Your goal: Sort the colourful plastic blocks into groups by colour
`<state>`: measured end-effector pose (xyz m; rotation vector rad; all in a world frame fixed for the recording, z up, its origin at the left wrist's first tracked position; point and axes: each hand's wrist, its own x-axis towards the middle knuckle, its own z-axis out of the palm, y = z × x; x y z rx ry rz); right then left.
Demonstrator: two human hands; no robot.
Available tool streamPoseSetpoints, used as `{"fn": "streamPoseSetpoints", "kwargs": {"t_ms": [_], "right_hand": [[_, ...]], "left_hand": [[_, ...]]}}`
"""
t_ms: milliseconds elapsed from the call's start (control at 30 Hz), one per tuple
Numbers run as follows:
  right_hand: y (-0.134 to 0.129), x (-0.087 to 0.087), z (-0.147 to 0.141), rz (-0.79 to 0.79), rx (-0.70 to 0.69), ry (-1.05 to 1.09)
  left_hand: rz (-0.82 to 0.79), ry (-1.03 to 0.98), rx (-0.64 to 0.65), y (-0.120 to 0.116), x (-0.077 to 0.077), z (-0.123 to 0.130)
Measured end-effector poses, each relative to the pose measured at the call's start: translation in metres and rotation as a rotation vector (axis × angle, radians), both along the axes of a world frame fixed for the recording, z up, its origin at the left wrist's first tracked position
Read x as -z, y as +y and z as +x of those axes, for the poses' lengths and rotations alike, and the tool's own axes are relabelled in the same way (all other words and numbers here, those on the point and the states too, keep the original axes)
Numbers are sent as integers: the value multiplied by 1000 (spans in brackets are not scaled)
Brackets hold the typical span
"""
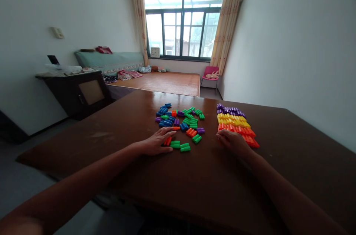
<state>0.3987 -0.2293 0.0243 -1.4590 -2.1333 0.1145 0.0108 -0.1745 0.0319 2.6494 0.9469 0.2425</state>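
My left hand rests over the near left side of a loose pile, fingers spread. An orange plastic piece shaped like two joined tubes shows beneath it, and another orange piece lies at its fingertips. Green pieces lie just right of the thumb. Across the table, my right hand has its fingers bent and drawn together at the near left end of the orange rows; whatever they pinch is hidden. Yellow rows and purple rows lie behind the orange ones.
The brown table carries the mixed pile of blue pieces, green pieces and a few purple ones. Beyond its far edge are a bed, a pink chair and a window. A dark cabinet stands left.
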Motion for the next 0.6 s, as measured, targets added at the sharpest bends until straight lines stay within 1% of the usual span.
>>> {"fn": "streamPoseSetpoints", "kwargs": {"t_ms": [67,233,333,400,467,533,600], "right_hand": [[0,2,0,3,9,21],[0,7,-5,29,-9,50],[-4,8,-15,1,-80,47],[-7,8,-24,-11,-171,24],[-10,7,-32,3,-246,-17],[-12,7,-38,19,-275,-57],[-12,9,-40,27,-263,-71]], "left_hand": [[82,-32,0,7,9,17],[270,6,46,34,25,63],[357,5,-50,49,32,87],[379,8,-102,56,32,97],[413,-15,-110,64,25,99],[458,-77,-149,76,14,90],[471,-146,-279,91,4,70]]}}
